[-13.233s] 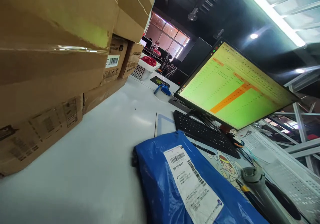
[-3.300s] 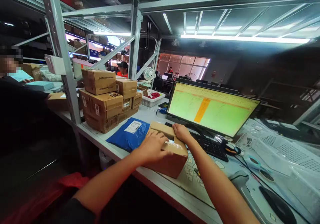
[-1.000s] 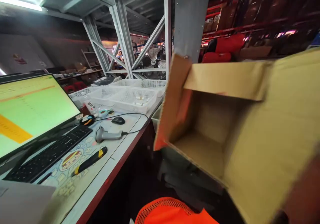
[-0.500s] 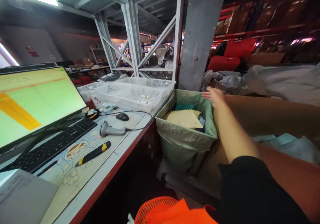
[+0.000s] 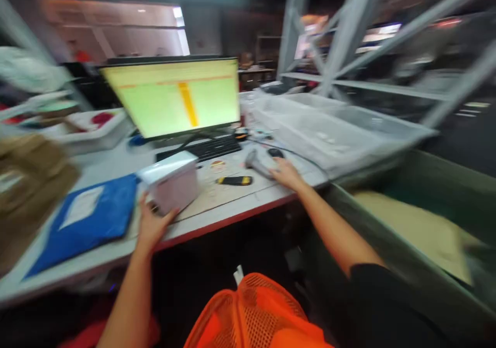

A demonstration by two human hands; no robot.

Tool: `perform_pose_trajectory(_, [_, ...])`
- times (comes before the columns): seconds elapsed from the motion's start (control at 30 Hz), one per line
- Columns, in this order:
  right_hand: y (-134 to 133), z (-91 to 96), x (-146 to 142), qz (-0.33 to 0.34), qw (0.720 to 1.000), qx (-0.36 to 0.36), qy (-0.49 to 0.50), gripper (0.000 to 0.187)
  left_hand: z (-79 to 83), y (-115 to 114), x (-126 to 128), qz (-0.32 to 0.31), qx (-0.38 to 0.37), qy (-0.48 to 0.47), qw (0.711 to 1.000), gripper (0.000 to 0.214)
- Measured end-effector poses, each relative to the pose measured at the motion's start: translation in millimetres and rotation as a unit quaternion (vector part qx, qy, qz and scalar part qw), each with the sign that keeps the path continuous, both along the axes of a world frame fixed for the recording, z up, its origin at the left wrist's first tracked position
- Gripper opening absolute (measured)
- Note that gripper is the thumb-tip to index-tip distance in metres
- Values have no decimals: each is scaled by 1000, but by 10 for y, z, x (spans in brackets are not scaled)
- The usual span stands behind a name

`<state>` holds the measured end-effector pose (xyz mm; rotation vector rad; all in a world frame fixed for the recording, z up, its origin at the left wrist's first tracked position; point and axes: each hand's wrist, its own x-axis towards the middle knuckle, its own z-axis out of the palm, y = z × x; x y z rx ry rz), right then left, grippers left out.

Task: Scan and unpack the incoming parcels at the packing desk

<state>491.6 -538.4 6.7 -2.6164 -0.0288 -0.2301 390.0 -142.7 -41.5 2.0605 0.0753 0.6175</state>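
Note:
My left hand point(image 5: 152, 223) grips the near side of a small white box point(image 5: 176, 185), its thumb and fingers spread around the lower edge. The box stands on the desk in front of the keyboard point(image 5: 217, 147). My right hand point(image 5: 287, 174) is stretched out over the desk at the handle of a grey barcode scanner point(image 5: 257, 163); blur hides whether it touches it. Just beyond those fingers lies a black mouse point(image 5: 275, 152). A black-and-yellow utility knife point(image 5: 234, 181) rests between my two hands.
A blue mailer bag point(image 5: 98, 211) with a white label and a brown paper bag point(image 5: 34, 193) lie left. Behind the keyboard stands a lit monitor point(image 5: 209, 97). White plastic baskets point(image 5: 349, 154) sit right, beside a green bin point(image 5: 372, 224) holding a yellowish packet point(image 5: 414, 229).
The view has swung left from the bin to the desk. My right hand has left the bin's rim and come to the scanner. My left hand has come into view at the white box.

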Motion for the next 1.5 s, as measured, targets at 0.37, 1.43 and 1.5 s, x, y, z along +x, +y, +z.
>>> perform_pose_trajectory(0.37, [687, -152, 511, -21, 978, -196, 69, 53, 156, 167, -126, -31, -37, 32, 998, 76])
perform_pose_trajectory(1.43, [590, 43, 876, -28, 980, -198, 17, 61, -259, 194, -81, -25, -74, 108, 991, 89])
perform_pose_trajectory(1.5, [752, 111, 916, -10, 982, -188, -19, 62, -254, 200, -78, -24, -82, 109, 990, 88])
